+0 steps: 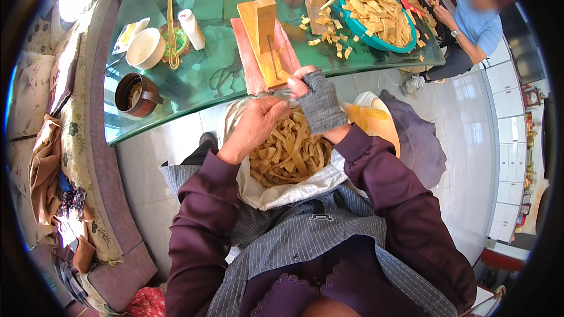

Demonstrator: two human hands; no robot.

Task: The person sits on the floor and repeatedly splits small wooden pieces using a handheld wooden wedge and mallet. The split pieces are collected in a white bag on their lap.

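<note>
My right hand (319, 99), in a grey fingerless knit glove, pinches a small tan piece (286, 75) at the near end of a wooden stand (264, 39) with an upright block and a thin metal rod. The stand rests on a pink cloth (243, 48) on the glass table. My left hand (260, 121) is bare, its fingers curled close beside the right one; whether it grips something is hidden. Below both hands, a white woven sack (286, 196) in my lap holds many tan dried strips (295, 154).
A teal basin (374, 46) heaped with tan pieces stands at the table's right, scraps beside it. On the left are a white bowl (146, 48), a brown mug (136, 94), a white bottle (191, 29) and a yellow fly swatter (170, 13). A person (467, 22) sits beyond the table's right end.
</note>
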